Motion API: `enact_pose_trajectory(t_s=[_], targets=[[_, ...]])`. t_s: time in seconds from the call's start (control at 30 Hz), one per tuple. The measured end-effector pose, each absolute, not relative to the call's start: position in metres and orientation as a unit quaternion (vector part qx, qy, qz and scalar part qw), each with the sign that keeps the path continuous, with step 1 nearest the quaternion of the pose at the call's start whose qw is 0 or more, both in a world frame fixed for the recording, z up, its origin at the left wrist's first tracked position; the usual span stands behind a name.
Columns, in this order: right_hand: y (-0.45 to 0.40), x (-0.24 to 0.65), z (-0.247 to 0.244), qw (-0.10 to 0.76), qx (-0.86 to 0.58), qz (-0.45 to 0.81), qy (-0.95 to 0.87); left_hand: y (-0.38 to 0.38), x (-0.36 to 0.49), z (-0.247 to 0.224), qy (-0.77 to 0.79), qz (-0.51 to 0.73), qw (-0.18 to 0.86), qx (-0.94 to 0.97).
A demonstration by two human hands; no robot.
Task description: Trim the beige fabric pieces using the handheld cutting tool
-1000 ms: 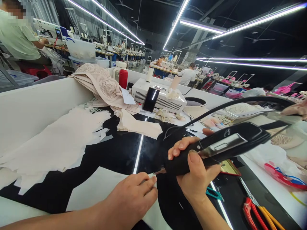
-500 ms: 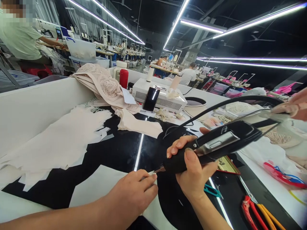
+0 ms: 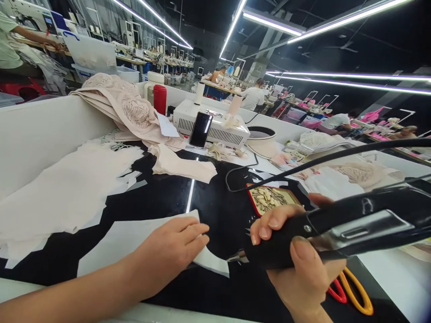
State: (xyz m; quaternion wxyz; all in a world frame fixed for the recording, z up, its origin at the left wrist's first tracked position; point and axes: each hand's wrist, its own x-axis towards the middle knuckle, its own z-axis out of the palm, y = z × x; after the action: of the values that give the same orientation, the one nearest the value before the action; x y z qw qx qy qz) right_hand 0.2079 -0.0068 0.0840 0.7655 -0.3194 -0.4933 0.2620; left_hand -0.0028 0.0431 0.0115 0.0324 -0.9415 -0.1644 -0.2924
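My right hand (image 3: 303,260) is closed around a black corded hand tool (image 3: 357,224) with a silver lever on its side. Its metal tip (image 3: 238,257) points left, near the lower right end of a white fabric piece (image 3: 114,237) on the black tabletop. My left hand (image 3: 171,251) lies across that piece, its fingers together and bent at the curved edge. The thumb is hidden, but the fingers appear to grip the cloth. Behind my right hand stands a red-rimmed tray (image 3: 251,197) holding seeds. Below the tool, scissors with red and orange handles (image 3: 357,289) are partly covered.
Pale cut fabric pieces (image 3: 60,193) are heaped at left, with a folded beige piece (image 3: 182,167) in the middle. Farther back are beige lace garments (image 3: 131,105), a phone (image 3: 201,130) and a white vented box (image 3: 215,125). The tool's black cord (image 3: 316,157) crosses the right side.
The tool in my right hand has moved right, its tip now away from my left fingertips. Another hand at the tool's rear has left view. The seed tray shows more fully.
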Motion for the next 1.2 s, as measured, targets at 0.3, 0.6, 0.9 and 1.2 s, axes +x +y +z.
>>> enact_pose_trajectory(t_s=[0.3, 0.6, 0.9, 1.2], targets=[[-0.010, 0.210, 0.075, 0.760, -0.311, 0.255, -0.511, 0.021, 0.021, 0.016, -0.083, -0.291, 0.018, -0.953], [-0.011, 0.207, 0.071, 0.765, -0.301, 0.271, -0.501, 0.017, 0.041, 0.007, -0.087, -0.307, 0.062, -0.946], [-0.009, 0.206, 0.070, 0.757, -0.296, 0.263, -0.520, 0.025, 0.034, 0.007, -0.099, -0.278, 0.012, -0.955], [-0.008, 0.206, 0.071, 0.761, -0.282, 0.279, -0.514, 0.030, 0.035, 0.017, -0.121, -0.328, 0.012, -0.937]])
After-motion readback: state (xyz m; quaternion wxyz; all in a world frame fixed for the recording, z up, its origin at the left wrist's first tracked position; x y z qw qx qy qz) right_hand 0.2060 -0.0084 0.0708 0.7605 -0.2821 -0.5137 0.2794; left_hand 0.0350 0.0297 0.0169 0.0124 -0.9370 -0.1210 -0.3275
